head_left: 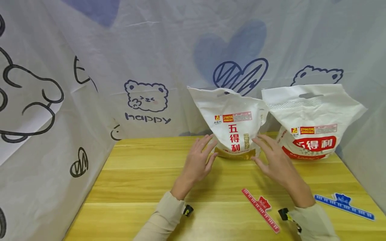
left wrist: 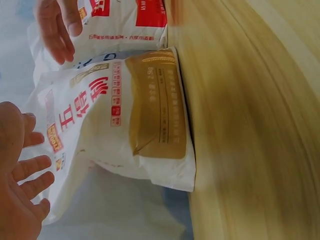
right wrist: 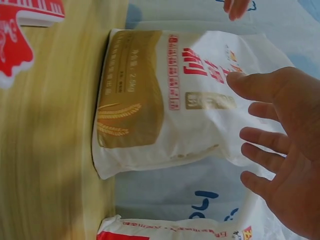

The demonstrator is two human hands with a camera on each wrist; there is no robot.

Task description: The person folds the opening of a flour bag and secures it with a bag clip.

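A white flour bag (head_left: 230, 124) with red lettering and a gold-brown bottom panel stands upright at the back of the table, its top leaning left. On its left side is my left hand (head_left: 196, 162), fingers spread and slightly bent. My right hand (head_left: 275, 162) stands opposite, at the bag's right side, fingers apart with fingertips right by the bag. In the left wrist view, the bag's gold panel (left wrist: 157, 105) rests against the wooden table. Across the right wrist view, the spread right hand (right wrist: 295, 145) overlaps the bag's upper part. Neither hand grips anything.
A second white flour bag (head_left: 313, 120) with a red label stands close on the right. Toward the front lie a red clip (head_left: 260, 210) and a blue clip (head_left: 343, 206), both with piano-key patterns. A printed cloth (head_left: 147, 50) hangs behind the wooden table (head_left: 135, 187).
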